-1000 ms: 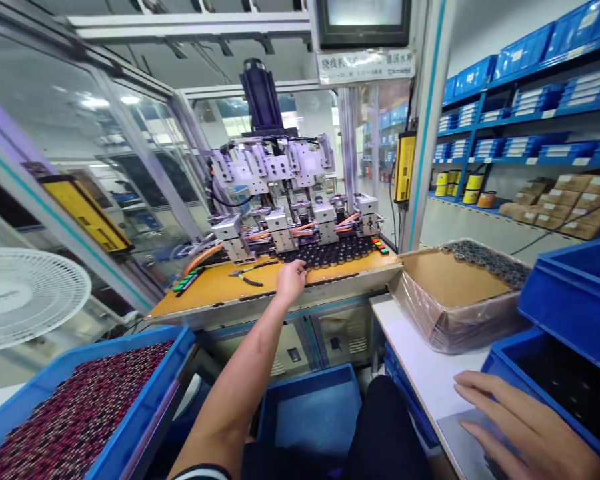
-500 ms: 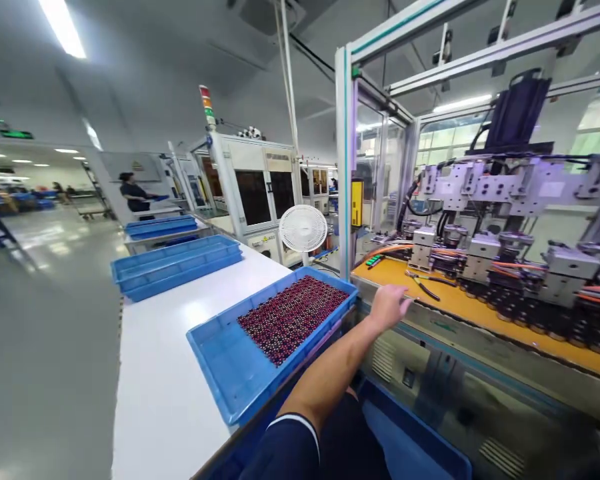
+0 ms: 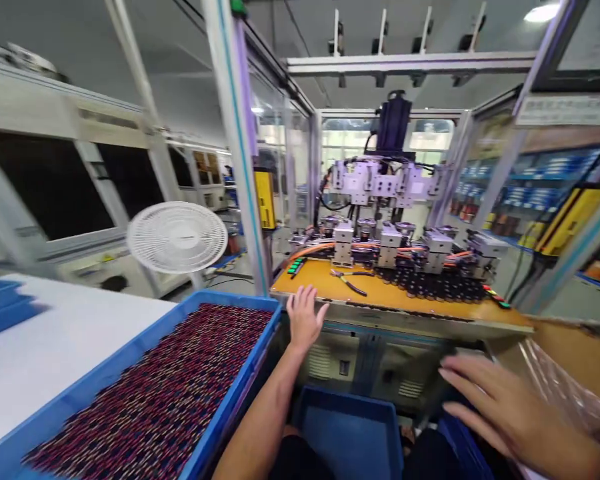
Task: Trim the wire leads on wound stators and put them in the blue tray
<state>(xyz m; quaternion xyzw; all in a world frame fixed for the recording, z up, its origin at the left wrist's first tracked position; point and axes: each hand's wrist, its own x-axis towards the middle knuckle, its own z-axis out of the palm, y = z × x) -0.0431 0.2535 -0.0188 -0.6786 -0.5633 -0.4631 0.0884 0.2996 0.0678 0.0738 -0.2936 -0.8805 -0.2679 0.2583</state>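
My left hand hangs at the front edge of the orange machine bench, fingers spread, holding nothing. Close by on the bench lies a pair of pliers with black and yellow handles. Beyond them, a row of black round parts stands beneath the machine's metal fixtures. My right hand, blurred by motion, is open at the lower right, in front of a cardboard box with clear plastic. Left of my left arm, a blue tray holds many small dark red and black pieces.
Another blue tray sits low between my legs. A white fan stands behind the white table. Stacked blue trays are at the far left. Machine frame posts rise beside the bench.
My view has swung right and now faces the machine. The right hand has come into view. My left hand's fingers have spread upward near the bench edge.
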